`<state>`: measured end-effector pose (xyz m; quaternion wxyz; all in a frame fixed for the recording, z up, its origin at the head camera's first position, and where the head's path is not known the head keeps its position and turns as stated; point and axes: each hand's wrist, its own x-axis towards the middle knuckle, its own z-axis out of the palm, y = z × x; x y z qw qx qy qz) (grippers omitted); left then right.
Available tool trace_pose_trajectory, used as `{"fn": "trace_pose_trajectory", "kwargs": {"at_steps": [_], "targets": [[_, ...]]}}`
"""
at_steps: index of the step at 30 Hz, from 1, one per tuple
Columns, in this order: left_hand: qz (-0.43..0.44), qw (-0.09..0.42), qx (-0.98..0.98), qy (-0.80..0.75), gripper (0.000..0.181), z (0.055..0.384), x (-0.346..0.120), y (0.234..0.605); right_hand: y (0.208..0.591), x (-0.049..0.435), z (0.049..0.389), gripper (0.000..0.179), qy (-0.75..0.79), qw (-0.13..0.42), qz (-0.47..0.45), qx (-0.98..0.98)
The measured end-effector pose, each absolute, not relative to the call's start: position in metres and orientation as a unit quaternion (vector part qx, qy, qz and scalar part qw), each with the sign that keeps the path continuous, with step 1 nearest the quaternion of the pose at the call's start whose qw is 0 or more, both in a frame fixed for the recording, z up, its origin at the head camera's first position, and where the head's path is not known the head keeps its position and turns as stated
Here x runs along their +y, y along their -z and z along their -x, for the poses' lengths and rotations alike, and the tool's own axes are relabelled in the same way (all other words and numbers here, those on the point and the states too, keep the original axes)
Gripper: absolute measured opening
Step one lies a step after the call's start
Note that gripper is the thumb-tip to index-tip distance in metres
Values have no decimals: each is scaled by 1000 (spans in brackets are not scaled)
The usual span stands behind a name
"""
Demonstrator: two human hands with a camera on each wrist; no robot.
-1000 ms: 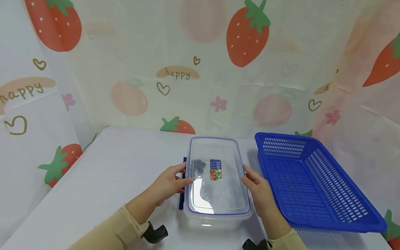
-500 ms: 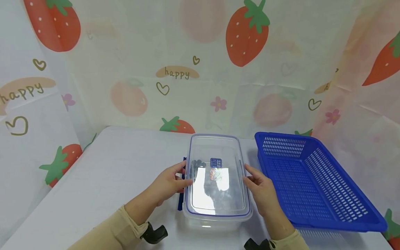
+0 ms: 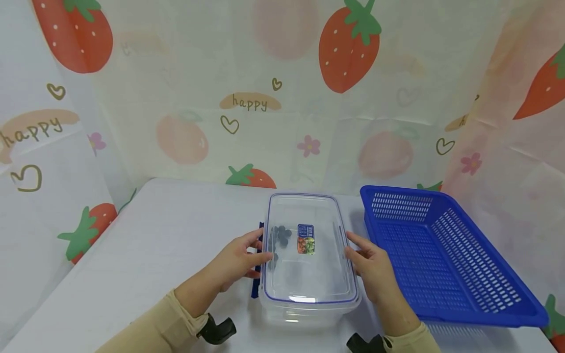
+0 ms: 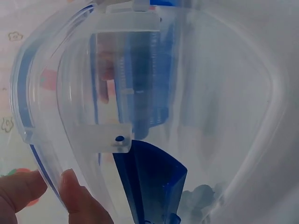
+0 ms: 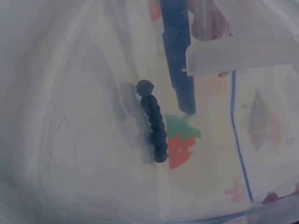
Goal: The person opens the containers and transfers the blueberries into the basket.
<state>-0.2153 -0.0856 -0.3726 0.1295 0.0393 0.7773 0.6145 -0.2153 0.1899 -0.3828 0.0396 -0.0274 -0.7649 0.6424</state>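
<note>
A clear plastic food container [image 3: 309,316] with a blue-edged lid [image 3: 328,274] stands at the middle of the table. My left hand [image 3: 234,260] holds its left edge, thumb over the lid's rim. From the right side, my right hand [image 3: 372,269] grips the opposite edge. Through the plastic I see several small dark round berries [image 3: 284,235], like blueberries; in the right wrist view these berries [image 5: 156,128] lie in a row. A blue latch [image 4: 152,182] hangs unfastened down the left side. A label [image 3: 306,239] shows on the lid.
To the right on the table sits a blue slotted basket [image 3: 476,319], close to my right hand. Behind the table [image 3: 185,220] rises a backdrop [image 3: 203,68] printed with strawberries. Black straps [image 3: 218,331] circle my wrists.
The container tipped slightly and came back, its lid glare growing and then shrinking. The berries have shifted inside. Both hands keep their hold, the right moving very slightly rightward.
</note>
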Motion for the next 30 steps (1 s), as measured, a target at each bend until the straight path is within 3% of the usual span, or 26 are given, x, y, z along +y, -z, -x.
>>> {"fn": "trace_pose_trajectory", "kwargs": {"at_steps": [16,30], "targets": [[-50,116,776,-618,68,215,-97,353,359,186,211,44,-630,31,-5,-776],[-60,68,783,-615,71,216,-160,328,342,132,226,46,-680,36,-64,-730]]}}
